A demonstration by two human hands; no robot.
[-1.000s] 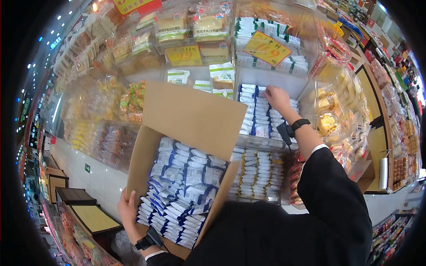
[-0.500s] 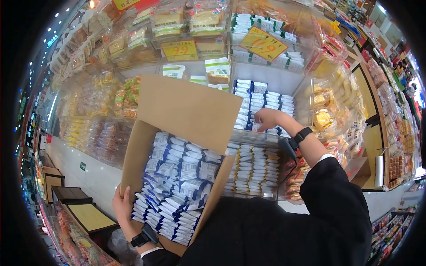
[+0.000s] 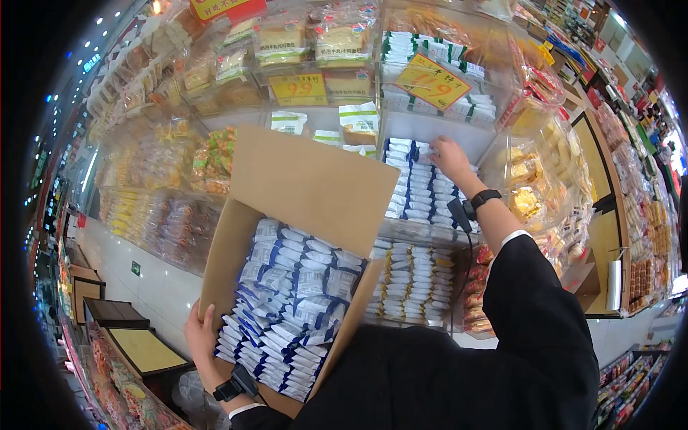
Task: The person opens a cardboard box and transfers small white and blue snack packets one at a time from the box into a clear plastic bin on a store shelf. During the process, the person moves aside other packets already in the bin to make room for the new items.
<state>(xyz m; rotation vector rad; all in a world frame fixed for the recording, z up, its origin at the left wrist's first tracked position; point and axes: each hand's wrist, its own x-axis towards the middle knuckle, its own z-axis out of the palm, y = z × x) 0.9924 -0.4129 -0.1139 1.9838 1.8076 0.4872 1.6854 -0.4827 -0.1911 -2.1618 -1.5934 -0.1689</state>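
Note:
An open cardboard box (image 3: 315,179), tilted against my body, is filled with rows of white-and-blue snack packets (image 3: 287,287). My left hand (image 3: 201,331) is closed on the box's left wall, the thumb over the edge and the other fingers partly hidden. Beyond the box, a clear display bin holds rows of similar packets (image 3: 418,190). At the rear of this bin, my right hand (image 3: 451,158) reaches in from the right. Its fingers are curled together on a white packet (image 3: 428,151) at the top of a row, partly hidden by the hand.
Below the bin sits another with yellow-and-white packets (image 3: 410,283). A yellow price sign (image 3: 433,81) hangs above, near packaged bread (image 3: 345,39). Clear bins of wrapped pastries (image 3: 527,204) stand to the right. The raised box flap covers part of the shelf's front.
My right hand has moved from the front of the packet bin to its rear, away from me. My left hand keeps its hold on the box, and the view has shifted slightly.

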